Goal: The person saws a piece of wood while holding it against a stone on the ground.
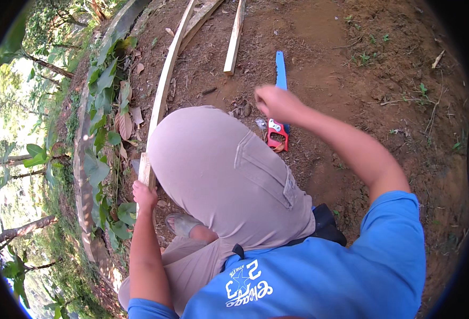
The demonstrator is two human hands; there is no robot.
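My left hand (145, 195) is closed round a pale wooden strip (145, 169) beside my bent knee. The strip's end lies against a longer wooden strip (164, 87) that runs away from me along the ground; my knee partly hides where they meet. Over the ground to the right of the knee, my right hand (278, 103) is raised with its fingers curled in. Whatever they hold, if anything, is hidden. Beneath that hand lies a handsaw with a blue blade (280, 69) and a red handle (278, 139); my hand covers part of it.
Another wooden strip (235, 40) lies on the brown soil ahead, and a further board (200, 21) crosses near the long strip. Leafy plants (102, 111) and a curved edging (81, 175) line the left side. A sandalled foot (184, 226) is under me.
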